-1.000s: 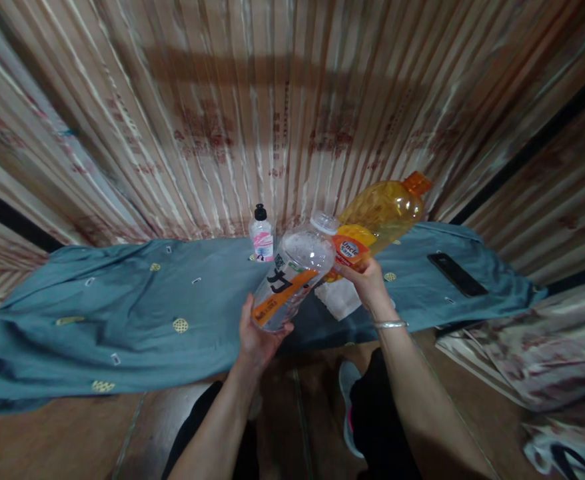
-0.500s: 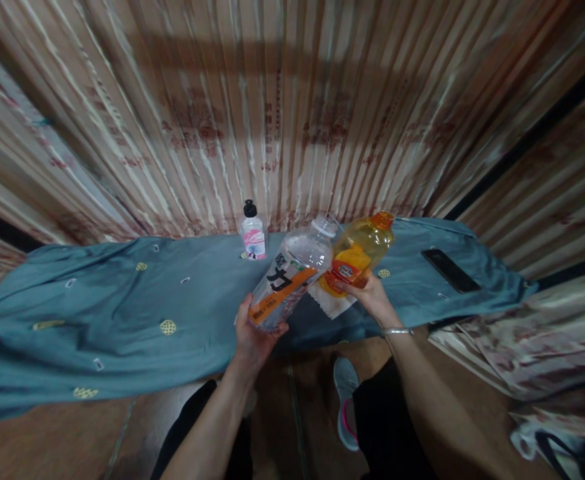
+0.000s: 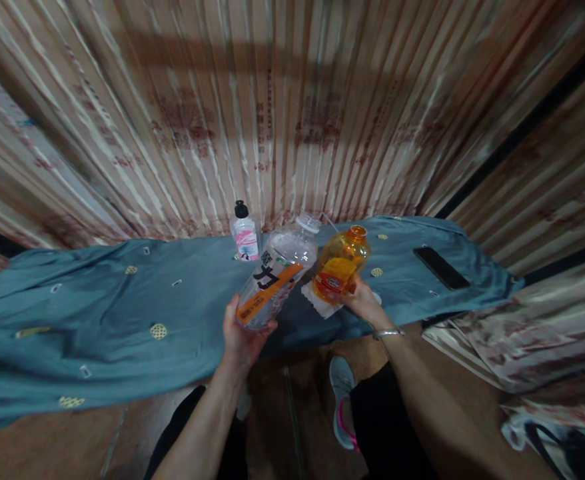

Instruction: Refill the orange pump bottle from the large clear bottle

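Near its base, my left hand [image 3: 245, 337] grips a large clear plastic bottle [image 3: 278, 267] with an orange and black label. That bottle leans to the right, its uncapped-looking neck pointing up and away. My right hand [image 3: 363, 300] is wrapped round an orange bottle [image 3: 345, 263] with a red label, which tilts slightly right, mouth up. Beneath the orange bottle lies a white cloth or tissue [image 3: 325, 308]. A small clear bottle [image 3: 245, 233] with a black cap and pink label stands upright behind my left hand.
A teal patterned cloth [image 3: 107, 300] covers the long narrow table. On its right part lies a black phone [image 3: 441, 268]. Pleated beige curtains [image 3: 252, 100] hang behind and at both sides. Below, a grey shoe [image 3: 341, 393] rests on the brown floor.
The orange bottle in my right hand has swung more upright, and its mouth has moved away from the clear bottle's neck. The whole view has shifted slightly.
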`<state>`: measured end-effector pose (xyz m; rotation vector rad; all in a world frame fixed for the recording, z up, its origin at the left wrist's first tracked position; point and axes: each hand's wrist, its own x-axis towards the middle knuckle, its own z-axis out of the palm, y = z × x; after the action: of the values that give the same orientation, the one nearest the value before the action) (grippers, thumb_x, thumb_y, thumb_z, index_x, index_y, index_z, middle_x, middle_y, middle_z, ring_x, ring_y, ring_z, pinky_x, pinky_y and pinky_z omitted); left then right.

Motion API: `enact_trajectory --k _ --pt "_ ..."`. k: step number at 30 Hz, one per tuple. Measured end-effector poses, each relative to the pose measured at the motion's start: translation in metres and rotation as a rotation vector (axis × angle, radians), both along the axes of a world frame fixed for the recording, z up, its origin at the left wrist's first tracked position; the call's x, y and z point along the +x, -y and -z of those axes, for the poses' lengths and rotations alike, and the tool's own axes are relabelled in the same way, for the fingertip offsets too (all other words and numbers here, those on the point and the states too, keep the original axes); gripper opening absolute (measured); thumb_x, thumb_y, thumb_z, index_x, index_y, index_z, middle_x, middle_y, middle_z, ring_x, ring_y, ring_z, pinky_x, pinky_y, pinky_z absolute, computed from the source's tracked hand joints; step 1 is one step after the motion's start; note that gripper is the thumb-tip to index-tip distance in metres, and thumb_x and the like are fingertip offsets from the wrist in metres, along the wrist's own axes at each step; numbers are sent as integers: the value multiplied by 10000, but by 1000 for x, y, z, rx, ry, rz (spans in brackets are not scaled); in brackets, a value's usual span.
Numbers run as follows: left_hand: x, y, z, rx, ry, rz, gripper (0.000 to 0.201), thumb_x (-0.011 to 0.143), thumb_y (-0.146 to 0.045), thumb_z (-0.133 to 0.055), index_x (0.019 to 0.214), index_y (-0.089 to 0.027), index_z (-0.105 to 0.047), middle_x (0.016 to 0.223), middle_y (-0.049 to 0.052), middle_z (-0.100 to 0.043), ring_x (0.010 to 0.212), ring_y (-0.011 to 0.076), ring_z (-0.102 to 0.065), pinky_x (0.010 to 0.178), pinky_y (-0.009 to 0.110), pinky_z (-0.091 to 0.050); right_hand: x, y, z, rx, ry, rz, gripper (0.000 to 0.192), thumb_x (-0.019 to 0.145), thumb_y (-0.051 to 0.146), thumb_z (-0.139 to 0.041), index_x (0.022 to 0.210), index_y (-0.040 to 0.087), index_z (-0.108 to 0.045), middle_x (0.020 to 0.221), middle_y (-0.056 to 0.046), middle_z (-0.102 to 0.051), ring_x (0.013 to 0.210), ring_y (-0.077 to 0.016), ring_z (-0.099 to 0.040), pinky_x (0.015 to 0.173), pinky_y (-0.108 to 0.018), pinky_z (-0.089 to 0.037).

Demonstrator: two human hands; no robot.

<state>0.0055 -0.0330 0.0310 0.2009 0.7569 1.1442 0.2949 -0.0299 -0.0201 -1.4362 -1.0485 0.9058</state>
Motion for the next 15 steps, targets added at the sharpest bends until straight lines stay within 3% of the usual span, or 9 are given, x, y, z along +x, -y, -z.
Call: enact_trajectory --k 10,15 --pt "2 -6 -2 40 -18 -64 359 980 -430 -565 1136 -151 -728 1010 137 -782 751 263 -744 465 274 -490 -11 2 -7 -92 514 167 680 650 637 -936 1136 234 -682 1073 -145 -849 997 -368 -812 843 -450 -614" --pt "2 -9 -5 64 -39 -97 366 969 -422 -553 1110 -142 -743 978 130 -782 738 268 -743 446 289 -507 -6 5 -8 -123 721 206 578 774 612 -883 1151 232 -664 962 -134 -839 906 -343 -813 756 -375 -570"
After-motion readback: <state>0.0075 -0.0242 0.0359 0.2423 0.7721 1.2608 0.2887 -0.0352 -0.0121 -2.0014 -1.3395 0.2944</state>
